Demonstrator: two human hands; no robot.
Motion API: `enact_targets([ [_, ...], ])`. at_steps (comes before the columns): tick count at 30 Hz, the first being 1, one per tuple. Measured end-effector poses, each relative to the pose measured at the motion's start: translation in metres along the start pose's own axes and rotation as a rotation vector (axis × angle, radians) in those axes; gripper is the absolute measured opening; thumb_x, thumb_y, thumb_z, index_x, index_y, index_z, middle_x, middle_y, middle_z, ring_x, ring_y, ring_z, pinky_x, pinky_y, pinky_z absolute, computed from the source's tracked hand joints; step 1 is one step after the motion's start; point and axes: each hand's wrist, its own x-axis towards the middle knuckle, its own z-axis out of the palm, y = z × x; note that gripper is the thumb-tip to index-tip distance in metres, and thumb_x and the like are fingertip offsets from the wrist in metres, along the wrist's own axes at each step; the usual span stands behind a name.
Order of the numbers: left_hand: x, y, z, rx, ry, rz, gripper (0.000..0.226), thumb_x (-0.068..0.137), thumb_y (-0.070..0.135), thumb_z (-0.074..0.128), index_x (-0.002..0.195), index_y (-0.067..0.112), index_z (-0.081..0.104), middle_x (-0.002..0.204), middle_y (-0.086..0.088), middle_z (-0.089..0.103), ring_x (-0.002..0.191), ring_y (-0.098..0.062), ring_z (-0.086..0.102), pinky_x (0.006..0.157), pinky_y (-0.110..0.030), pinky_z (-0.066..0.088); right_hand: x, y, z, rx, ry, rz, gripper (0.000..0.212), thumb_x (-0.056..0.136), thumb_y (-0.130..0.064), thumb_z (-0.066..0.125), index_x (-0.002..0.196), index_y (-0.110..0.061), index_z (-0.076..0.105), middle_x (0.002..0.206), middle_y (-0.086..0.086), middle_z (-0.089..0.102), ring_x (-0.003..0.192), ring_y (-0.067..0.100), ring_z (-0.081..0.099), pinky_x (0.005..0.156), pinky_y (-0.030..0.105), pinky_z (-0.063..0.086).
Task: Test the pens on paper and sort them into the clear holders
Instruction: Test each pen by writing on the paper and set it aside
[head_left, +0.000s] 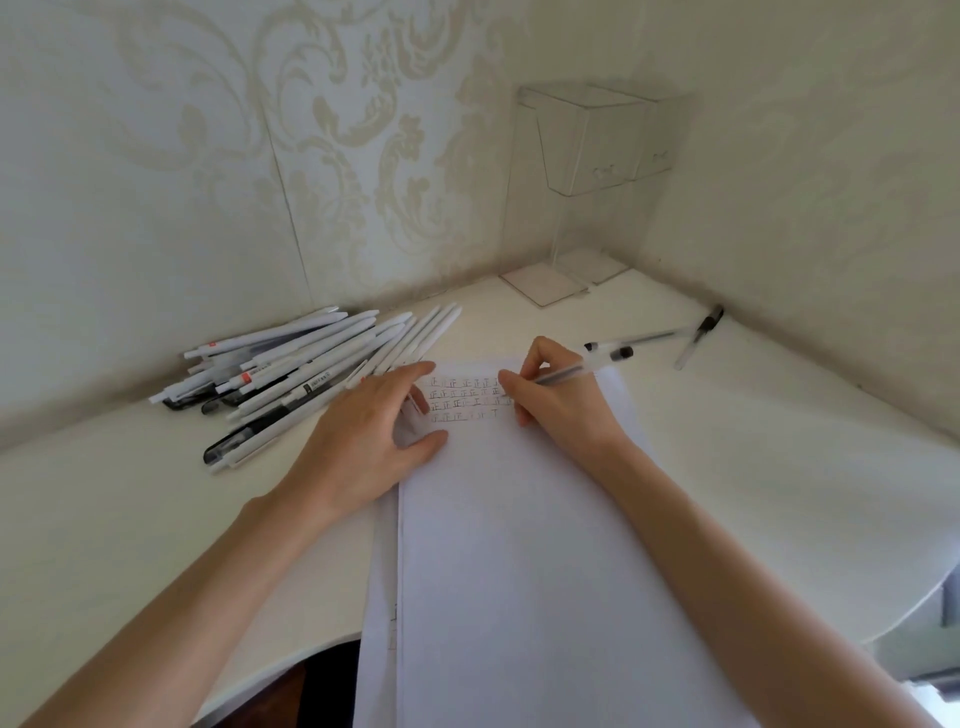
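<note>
My right hand (553, 402) grips a clear pen (576, 371) with a black cap on its back end, its tip down on the white paper (530, 545) at the right end of rows of written marks (465, 397). My left hand (371, 434) rests flat on the paper's upper left part, fingers spread and straight. A pile of several white and black pens (291, 371) lies to the left of the paper by the wall. Two clear holders (587, 145) stand on tall clear stands in the far corner; I see no pens in them.
Two more clear pens lie on the white desk to the right: one (631, 342) just behind my right hand, another (698, 335) nearer the right wall. Patterned walls close the corner. The desk's curved front edge (904, 613) runs at the lower right.
</note>
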Motion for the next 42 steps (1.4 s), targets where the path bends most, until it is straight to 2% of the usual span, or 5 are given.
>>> enact_targets([
  [7,0.003,0.004,0.004,-0.19,0.033,-0.088,0.049,0.084,0.011,0.065,0.127,0.018,0.043,0.09,0.008,0.063,0.069,0.001,0.052,0.065,-0.006,0.034,0.0,-0.003,0.004,-0.058,0.008,0.0,0.025,0.078,-0.007,0.055,0.063,-0.012,0.036,0.047,0.01,0.045,0.04,0.011,0.032,0.039,0.019,0.024],
  [16,0.006,0.008,0.008,-0.213,0.097,-0.108,0.026,0.075,0.024,0.075,0.084,0.015,0.052,0.072,0.009,0.058,0.059,0.003,0.05,0.054,-0.009,0.035,-0.001,-0.004,0.008,-0.096,-0.014,-0.011,0.025,0.079,-0.004,0.055,0.064,-0.01,0.035,0.049,0.013,0.043,0.035,0.007,0.031,0.037,0.018,0.023],
  [25,0.006,0.008,0.013,-0.176,0.1,-0.006,0.025,0.09,0.022,0.056,0.1,0.016,0.034,0.056,0.001,0.044,0.056,-0.008,0.045,0.053,-0.012,0.032,0.001,-0.002,0.008,-0.092,0.019,-0.016,0.034,0.074,0.001,0.05,0.06,-0.018,0.025,0.053,-0.004,0.021,0.047,0.01,0.017,0.042,0.021,0.014],
  [35,0.008,0.0,0.016,-0.057,0.053,0.038,0.027,0.082,0.037,0.065,0.079,0.016,0.047,0.065,0.007,0.047,0.061,-0.004,0.043,0.056,-0.02,0.03,0.001,0.0,0.007,-0.078,0.042,0.006,0.025,0.076,-0.003,0.05,0.063,-0.014,0.032,0.054,0.007,0.03,0.048,0.016,0.026,0.042,0.022,0.018],
  [42,0.008,0.0,0.015,-0.092,0.064,0.144,0.045,0.082,0.047,0.056,0.057,0.021,0.028,0.052,0.009,0.032,0.052,-0.006,0.034,0.053,-0.023,0.027,0.002,-0.004,-0.001,0.261,0.0,-0.056,0.028,0.087,-0.021,0.067,0.068,-0.013,0.048,0.048,0.001,0.047,0.045,0.011,0.036,0.045,0.018,0.03],
])
